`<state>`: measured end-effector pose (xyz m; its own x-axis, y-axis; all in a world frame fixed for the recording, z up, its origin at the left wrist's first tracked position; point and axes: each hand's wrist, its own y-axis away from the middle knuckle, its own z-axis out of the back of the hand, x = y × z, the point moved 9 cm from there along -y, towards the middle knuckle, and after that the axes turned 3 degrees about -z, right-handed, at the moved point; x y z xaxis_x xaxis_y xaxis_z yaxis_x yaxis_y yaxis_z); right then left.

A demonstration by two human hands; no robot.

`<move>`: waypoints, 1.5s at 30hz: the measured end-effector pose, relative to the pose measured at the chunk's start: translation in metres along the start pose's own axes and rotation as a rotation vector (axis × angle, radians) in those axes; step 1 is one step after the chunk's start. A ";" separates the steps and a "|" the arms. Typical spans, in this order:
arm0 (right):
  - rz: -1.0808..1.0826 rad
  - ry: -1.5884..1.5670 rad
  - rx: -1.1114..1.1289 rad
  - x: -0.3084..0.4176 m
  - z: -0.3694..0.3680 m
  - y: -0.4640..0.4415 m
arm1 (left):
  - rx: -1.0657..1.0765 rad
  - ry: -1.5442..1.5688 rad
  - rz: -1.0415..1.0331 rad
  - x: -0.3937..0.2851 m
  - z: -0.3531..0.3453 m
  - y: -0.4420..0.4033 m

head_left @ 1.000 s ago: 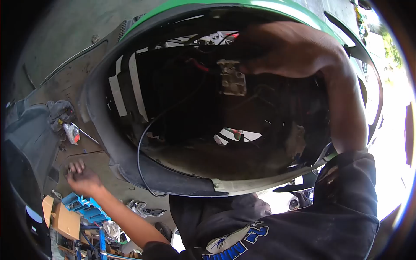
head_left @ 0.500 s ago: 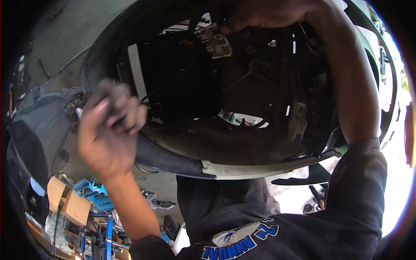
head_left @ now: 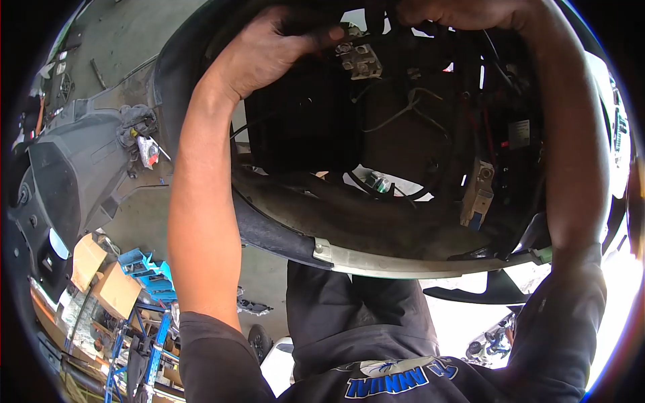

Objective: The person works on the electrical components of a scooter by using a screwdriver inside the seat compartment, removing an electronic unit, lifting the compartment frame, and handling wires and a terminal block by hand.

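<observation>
Both of my hands are inside the dark opening of a large panel with a grey and pale rim (head_left: 376, 266). My left hand (head_left: 265, 57) is at the upper left, its thumb stretched toward a light metal bracket (head_left: 361, 60); its other fingers are lost in shadow. At the top edge is my right hand (head_left: 463, 12), partly cut off by the frame, with its fingertips in the dark right of the bracket. What either hand holds, if anything, cannot be made out. A thin pale cable (head_left: 403, 111) hangs below the bracket.
A second metal bracket (head_left: 478, 195) sits at the opening's lower right. Grey vehicle panels (head_left: 74, 168) stand at the left. Cardboard boxes (head_left: 115, 290), blue bins (head_left: 151, 272) and a blue rack (head_left: 158, 349) are at the lower left. A wheel (head_left: 259, 341) lies beyond my left arm.
My left hand has risen from the lower left, outside the rim, into the opening beside the metal bracket. My right hand has shifted up to the top edge of the view.
</observation>
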<state>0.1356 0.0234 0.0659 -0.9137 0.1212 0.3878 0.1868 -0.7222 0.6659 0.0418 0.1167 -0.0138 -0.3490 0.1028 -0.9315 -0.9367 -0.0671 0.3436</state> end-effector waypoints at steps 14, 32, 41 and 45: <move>-0.553 -0.193 -0.117 0.023 0.012 0.024 | 0.050 0.168 -0.180 -0.013 -0.018 -0.018; -0.097 -0.172 -0.861 0.051 0.047 0.031 | 0.035 -0.344 -0.127 -0.008 -0.007 -0.001; -0.316 -0.646 -0.338 -0.009 0.017 0.049 | 0.099 -0.234 0.024 -0.009 -0.008 0.004; -0.284 -0.052 -0.417 0.022 0.007 0.008 | 0.108 -0.200 -0.133 -0.008 -0.013 -0.005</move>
<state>0.1200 0.0249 0.0844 -0.8864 0.3782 0.2671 -0.2359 -0.8653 0.4423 0.0496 0.1034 -0.0094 -0.2106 0.2987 -0.9308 -0.9686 0.0650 0.2401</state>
